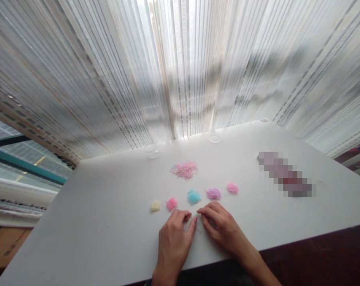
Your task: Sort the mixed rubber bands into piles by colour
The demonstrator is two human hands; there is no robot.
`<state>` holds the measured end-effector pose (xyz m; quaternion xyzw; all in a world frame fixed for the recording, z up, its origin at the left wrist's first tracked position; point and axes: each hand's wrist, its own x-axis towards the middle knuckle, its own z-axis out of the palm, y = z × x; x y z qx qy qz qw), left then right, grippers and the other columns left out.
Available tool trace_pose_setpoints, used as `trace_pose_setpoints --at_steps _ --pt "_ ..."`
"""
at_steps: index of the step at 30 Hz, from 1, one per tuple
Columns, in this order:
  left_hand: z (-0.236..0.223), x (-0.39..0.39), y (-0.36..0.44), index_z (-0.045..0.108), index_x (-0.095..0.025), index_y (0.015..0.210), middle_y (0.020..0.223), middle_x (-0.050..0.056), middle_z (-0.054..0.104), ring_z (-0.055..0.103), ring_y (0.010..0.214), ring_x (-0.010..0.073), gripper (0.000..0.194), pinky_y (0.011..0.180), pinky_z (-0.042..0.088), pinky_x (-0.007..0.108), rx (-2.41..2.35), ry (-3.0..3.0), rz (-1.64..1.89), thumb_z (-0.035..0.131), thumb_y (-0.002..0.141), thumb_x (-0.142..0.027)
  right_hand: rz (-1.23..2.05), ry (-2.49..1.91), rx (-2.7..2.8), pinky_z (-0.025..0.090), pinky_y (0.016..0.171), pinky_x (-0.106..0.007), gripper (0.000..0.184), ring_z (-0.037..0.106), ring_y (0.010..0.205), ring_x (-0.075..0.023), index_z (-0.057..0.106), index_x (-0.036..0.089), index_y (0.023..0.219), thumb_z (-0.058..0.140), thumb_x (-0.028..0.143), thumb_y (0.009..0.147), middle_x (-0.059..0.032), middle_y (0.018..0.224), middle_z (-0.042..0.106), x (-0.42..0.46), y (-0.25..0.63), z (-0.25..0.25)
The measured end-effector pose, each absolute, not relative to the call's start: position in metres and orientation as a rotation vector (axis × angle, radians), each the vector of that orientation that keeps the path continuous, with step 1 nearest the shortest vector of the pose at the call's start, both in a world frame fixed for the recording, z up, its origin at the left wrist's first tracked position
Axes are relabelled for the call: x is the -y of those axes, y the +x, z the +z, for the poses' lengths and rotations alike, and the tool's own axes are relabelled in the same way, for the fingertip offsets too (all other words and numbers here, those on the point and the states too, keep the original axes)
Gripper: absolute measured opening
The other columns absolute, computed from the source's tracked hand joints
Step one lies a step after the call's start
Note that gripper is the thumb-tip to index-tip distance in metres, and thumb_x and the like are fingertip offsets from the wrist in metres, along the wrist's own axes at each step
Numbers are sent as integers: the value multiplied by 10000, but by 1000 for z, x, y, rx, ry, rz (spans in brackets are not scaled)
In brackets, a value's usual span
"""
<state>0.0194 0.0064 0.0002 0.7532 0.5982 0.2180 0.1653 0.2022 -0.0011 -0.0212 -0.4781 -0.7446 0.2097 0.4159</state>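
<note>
My left hand rests near the front of the white table, fingers curled and its thumb a little apart from the forefinger. Facing it, my right hand brings thumb and forefinger close together in a pinch; anything between them is too small to make out. A faint, thin pale loop lies between the hands. Just beyond my fingers is a row of small heaps of thin strands, perhaps tiny elastic bands: cream, pink, turquoise, purple and another pink.
Behind the row spreads a larger, mostly pink mixed heap. Two clear round dishes or lids stand by the back edge. A blurred-out long object lies at the right. Pale hanging curtains border the table's back.
</note>
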Motion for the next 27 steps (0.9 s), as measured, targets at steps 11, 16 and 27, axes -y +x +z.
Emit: trace_pose_setpoints --at_steps 11,16,27 --pt "3 -15 13 775 -284 1060 893 -10 715 652 576 122 213 595 518 229 -1479 2352 598 657 943 -151 525 -1220 1854 577 793 -370 239 660 891 -227 685 226 1069 528 72 976 -57 936 680 2 202 -18" --pt "3 -19 7 755 -252 1067 924 5 718 691 649 138 213 612 551 220 -1352 2452 621 614 953 -140 519 -1214 1857 570 792 -368 240 659 893 -225 681 224 1070 519 72 981 -58 937 681 2 203 -18" --pt "9 -26 -7 729 -270 1131 1022 24 711 734 757 149 325 669 582 204 -1186 2542 527 506 975 -91 521 -1221 1844 572 784 -365 235 664 887 -225 687 223 1071 528 75 981 -54 929 683 2 202 -17"
